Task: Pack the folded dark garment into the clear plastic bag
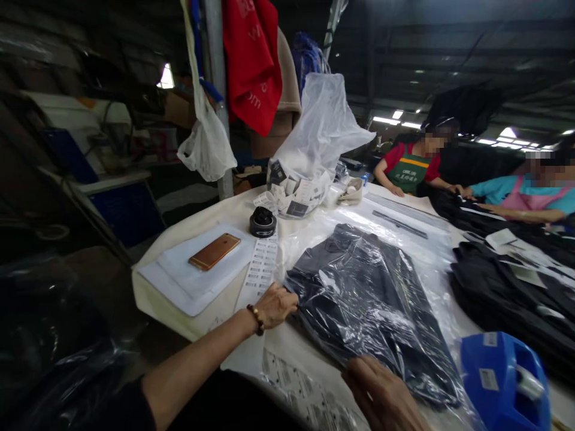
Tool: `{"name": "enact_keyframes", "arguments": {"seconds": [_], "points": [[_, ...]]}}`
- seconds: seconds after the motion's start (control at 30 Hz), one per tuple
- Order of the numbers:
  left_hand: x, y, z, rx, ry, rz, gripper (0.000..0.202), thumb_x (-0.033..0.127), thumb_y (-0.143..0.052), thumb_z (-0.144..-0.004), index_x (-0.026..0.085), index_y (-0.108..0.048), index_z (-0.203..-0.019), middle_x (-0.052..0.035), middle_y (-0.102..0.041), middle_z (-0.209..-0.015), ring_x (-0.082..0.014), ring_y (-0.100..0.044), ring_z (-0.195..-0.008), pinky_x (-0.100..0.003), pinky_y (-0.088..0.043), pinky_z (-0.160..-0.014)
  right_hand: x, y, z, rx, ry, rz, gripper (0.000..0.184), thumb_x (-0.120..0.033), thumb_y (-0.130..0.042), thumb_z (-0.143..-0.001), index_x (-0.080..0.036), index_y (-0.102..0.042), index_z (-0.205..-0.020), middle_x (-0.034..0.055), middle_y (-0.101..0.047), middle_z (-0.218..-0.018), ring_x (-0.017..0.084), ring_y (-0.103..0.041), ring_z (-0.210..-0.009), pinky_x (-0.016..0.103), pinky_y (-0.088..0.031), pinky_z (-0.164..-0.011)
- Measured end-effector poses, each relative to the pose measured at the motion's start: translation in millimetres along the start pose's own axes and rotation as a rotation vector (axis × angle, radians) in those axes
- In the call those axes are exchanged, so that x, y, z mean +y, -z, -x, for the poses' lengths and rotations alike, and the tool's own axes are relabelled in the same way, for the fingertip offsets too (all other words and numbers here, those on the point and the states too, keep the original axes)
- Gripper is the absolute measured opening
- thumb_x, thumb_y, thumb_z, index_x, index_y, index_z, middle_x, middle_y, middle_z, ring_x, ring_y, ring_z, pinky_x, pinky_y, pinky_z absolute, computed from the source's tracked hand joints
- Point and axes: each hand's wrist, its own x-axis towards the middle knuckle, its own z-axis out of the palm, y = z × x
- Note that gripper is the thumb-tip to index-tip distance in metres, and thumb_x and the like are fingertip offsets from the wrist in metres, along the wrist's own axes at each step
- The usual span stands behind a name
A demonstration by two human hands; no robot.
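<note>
A dark folded garment (359, 263) lies flat on the table inside a clear plastic bag (381, 314), whose film shines with creases. My left hand (276, 305), with a beaded bracelet at the wrist, is closed on the bag's left edge, thumb and fingers pinched together. At the near edge of the same bag is my right hand (384, 392), its fingers curled down and closed on the film; the fingertips are partly hidden. Just beyond my left hand runs a strip of barcode labels (261, 266).
A phone (214, 251) rests on white sheets (179, 284) at the left. Behind stand a black tape roll (263, 222) and a plastic bag of tags (299, 194). A blue plastic container (503, 380) is at right, near piled dark garments (503, 287). Two people work across the table.
</note>
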Motion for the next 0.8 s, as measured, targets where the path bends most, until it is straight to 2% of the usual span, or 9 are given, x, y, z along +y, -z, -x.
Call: {"name": "enact_keyframes", "arguments": {"seconds": [0.1,0.17,0.23,0.37,0.5,0.7,0.8], "points": [[1,0.0,1,-0.002,0.012,-0.003,0.01,0.023,-0.052,-0.087,0.018,-0.056,-0.079,0.0008,-0.065,-0.076,-0.0153,-0.058,-0.076,-0.03,-0.035,-0.073,-21,-11,-66,-0.139,0.175,0.18,0.021,-0.02,-0.039,-0.09,-0.02,-0.05,-0.072,-0.0001,-0.055,-0.068,0.013,-0.051,-0.061,0.024,-0.034,-0.055],[1,0.2,1,-0.006,0.019,-0.009,0.009,0.024,-0.052,-0.087,0.018,-0.056,-0.081,0.0002,-0.066,-0.078,-0.0158,-0.059,-0.076,-0.031,-0.036,-0.073,-20,-19,-92,-0.196,0.186,0.276,0.018,-0.017,-0.043,-0.088,-0.019,-0.053,-0.073,0.0011,-0.058,-0.069,0.014,-0.053,-0.063,0.026,-0.033,-0.057],[1,0.4,2,-0.008,0.018,-0.013,0.009,0.024,-0.05,-0.088,0.018,-0.056,-0.083,-0.0004,-0.066,-0.079,-0.0162,-0.06,-0.077,-0.031,-0.037,-0.072,-17,-26,-109,-0.25,0.137,0.337,0.017,-0.017,-0.045,-0.088,-0.018,-0.056,-0.076,0.0028,-0.061,-0.072,0.015,-0.056,-0.067,0.026,-0.033,-0.06],[-1,-1.3,2,-0.009,0.002,-0.01,0.01,0.023,-0.049,-0.088,0.018,-0.056,-0.085,-0.0022,-0.067,-0.081,-0.0179,-0.061,-0.079,-0.033,-0.038,-0.073,-16,-30,-124,-0.321,-0.078,0.35,0.013,-0.019,-0.048,-0.085,-0.017,-0.06,-0.079,0.0058,-0.066,-0.079,0.018,-0.061,-0.073,0.027,-0.032,-0.06],[-2,-3.4,2,-0.024,0.002,-0.009,0.011,0.024,-0.047,-0.088,0.017,-0.056,-0.086,-0.0041,-0.068,-0.083,-0.0186,-0.062,-0.079,-0.034,-0.038,-0.073,-18,-29,-128,-0.384,-0.323,0.274,0.012,-0.029,-0.054,-0.082,-0.019,-0.058,-0.078,0.0046,-0.067,-0.075,0.019,-0.062,-0.07,0.026,-0.031,-0.056],[-2,2.5,0,-0.075,0.031,-0.017,0.016,0.03,-0.044,-0.09,0.02,-0.056,-0.091,-0.0027,-0.069,-0.088,-0.0185,-0.062,-0.084,-0.034,-0.038,-0.073,-2,-30,-132,-0.409,-0.436,0.337,0.037,-0.059,-0.048,-0.078,-0.023,-0.051,-0.077,0.004,-0.064,-0.071,0.024,-0.061,-0.07,0.028,-0.031,-0.052],[-5,4.0,-3,-0.09,0.057,-0.01,0.016,0.03,-0.043,-0.09,0.021,-0.056,-0.091,-0.0023,-0.069,-0.089,-0.0185,-0.063,-0.085,-0.034,-0.038,-0.074,13,-32,-137,-0.418,-0.482,0.237,0.046,-0.069,-0.047,-0.071,-0.023,-0.051,-0.071,0.0024,-0.061,-0.064,0.024,-0.06,-0.066,0.029,-0.033,-0.053]]}}
